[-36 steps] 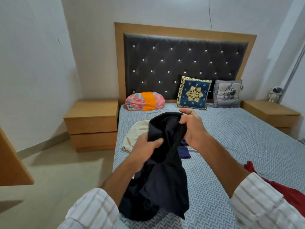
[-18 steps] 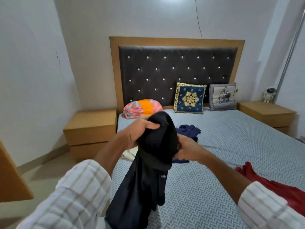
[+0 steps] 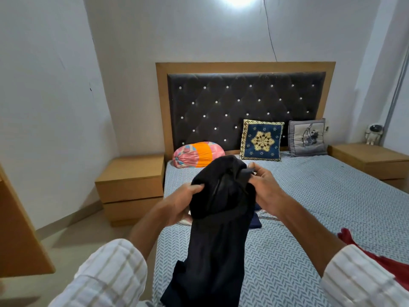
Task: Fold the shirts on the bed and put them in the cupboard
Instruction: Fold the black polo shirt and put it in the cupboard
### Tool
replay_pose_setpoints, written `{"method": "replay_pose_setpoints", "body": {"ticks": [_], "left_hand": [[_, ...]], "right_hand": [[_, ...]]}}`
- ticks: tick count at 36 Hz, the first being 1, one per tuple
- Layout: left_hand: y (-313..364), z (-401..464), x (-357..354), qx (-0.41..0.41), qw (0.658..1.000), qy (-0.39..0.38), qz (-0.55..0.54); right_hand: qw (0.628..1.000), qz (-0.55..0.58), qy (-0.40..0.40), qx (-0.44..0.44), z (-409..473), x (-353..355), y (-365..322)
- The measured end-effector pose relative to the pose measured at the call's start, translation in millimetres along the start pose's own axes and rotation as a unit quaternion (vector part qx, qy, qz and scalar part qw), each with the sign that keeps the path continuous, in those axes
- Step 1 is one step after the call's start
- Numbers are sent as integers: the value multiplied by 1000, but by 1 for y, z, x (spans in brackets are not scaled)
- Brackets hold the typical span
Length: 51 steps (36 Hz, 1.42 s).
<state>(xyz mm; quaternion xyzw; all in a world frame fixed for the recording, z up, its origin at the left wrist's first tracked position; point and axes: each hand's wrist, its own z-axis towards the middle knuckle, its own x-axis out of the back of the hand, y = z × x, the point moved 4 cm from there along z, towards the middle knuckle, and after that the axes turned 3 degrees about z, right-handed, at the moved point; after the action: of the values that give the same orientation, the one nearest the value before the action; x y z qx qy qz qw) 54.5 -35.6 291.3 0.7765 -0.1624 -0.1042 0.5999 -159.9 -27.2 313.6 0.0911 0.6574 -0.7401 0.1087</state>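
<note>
Both hands are engaged with the black shirt (image 3: 218, 209), which is held up bunched in the air above the bed (image 3: 332, 207): the left hand (image 3: 184, 203) is curled round a gather of fabric at the shirt's left side, and the right hand (image 3: 264, 191) pinches a fold or edge near the top between thumb and fingers. The rest of the garment hangs down in a loose twist, its lower end trailing near the bed's foot. The step in hand is judged to be the sorting-out of the shirt, with shoulders or collar being sought before any fold is made. For the next move the hands would need to be drawn apart along the seam so that the cloth is spread, then laid flat on the bedsheet. A navy garment (image 3: 255, 222) lies on the bed just behind the held shirt, largely hidden, and a red garment (image 3: 376, 260) lies at the bed's right edge; both appear unfolded. No cupboard can be identified with certainty; only a wooden panel (image 3: 20, 235) is seen at the left, and nothing is seen stored in it. Two bedside cabinets (image 3: 132, 187) flank the bed with drawers closed.
</note>
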Motion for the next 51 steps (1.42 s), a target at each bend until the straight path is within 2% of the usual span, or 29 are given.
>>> {"method": "replay_pose_setpoints", "body": {"ticks": [3,8,12,14,17,20,23,25,28,29,32,34,36,38,43,46,48,51], "left_hand": [[-20,-5,-10,17,998,-51,-23],[-42,-19,-32,-45,976,-202,-66],[-71,-10,-48,-41,970,-240,-22],[-80,-9,-56,-47,973,-220,42],[-86,0,-55,-77,984,-111,115],[-79,11,-36,-81,996,7,36],[-57,12,-13,-80,994,70,-22],[-40,12,0,-81,991,110,-11],[-5,6,6,-125,971,179,95],[7,1,4,-149,964,181,123],[31,-9,-3,-174,952,95,234],[41,-11,-5,-194,900,75,384],[51,-9,-5,-239,850,88,461],[57,-3,0,-269,846,103,448],[72,4,12,-286,874,152,361],[90,2,18,-291,866,192,359],[105,0,21,-299,857,216,360],[125,-2,22,-303,859,246,331]], "right_hand": [[999,-46,26,0,2,7,-5],[993,-57,102,8,1,15,-7],[984,-40,171,15,2,19,-9],[980,-12,197,24,4,21,-10],[977,12,211,33,4,26,-15],[977,10,205,49,2,35,-25],[979,-48,185,70,-2,49,-37],[982,-75,155,73,-6,55,-41],[980,-137,116,81,-12,58,-46],[972,-184,111,92,-14,58,-51],[938,-302,116,123,-17,61,-63],[924,-338,116,134,-19,65,-74],[920,-350,105,146,-19,66,-83],[915,-356,103,159,-18,68,-93],[903,-380,90,178,-11,79,-114],[891,-402,81,196,-11,82,-122],[899,-387,67,192,-12,80,-127],[937,-302,62,162,-15,78,-129]]}}
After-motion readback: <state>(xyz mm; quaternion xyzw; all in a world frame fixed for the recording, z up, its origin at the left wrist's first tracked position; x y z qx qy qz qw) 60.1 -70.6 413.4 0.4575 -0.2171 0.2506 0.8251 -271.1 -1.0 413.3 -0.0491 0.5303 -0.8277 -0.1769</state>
